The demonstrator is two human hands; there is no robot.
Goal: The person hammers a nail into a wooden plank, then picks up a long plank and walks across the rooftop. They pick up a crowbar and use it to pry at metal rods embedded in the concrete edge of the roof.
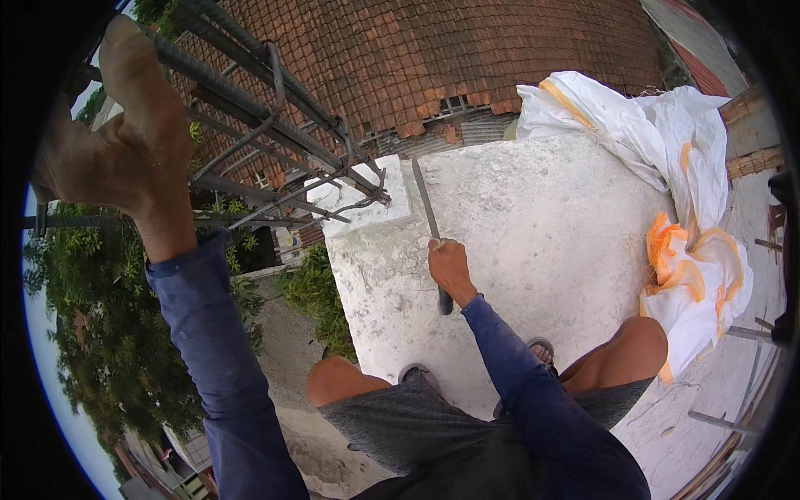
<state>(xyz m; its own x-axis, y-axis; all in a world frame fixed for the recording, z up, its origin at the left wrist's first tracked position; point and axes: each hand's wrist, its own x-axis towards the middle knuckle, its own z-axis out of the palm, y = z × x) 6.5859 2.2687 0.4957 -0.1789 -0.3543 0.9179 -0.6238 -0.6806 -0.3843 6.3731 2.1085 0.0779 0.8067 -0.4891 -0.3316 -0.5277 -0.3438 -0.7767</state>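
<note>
My right hand (451, 265) is closed round the handle of a long knife (426, 198). Its narrow grey blade points away from me over the pale concrete slab (533, 217), and the dark handle end sticks out below my fist. Raised at the upper left, my left hand (137, 133) is at the steel rebar cage (250, 100). The thumb lies against a bar and the fingers curl at the dark rim, partly hidden. The ribbed bars, tied with bent stirrups, rise slanting from a small white concrete block (367, 200) at the slab's far left corner.
White woven sacks (617, 117) with orange edging lie along the slab's right side. Beyond the far edge is a lower tiled roof (400, 58). Leafy trees (125, 333) and a drop lie left. My sandalled feet (421, 375) stand on the near part of the slab.
</note>
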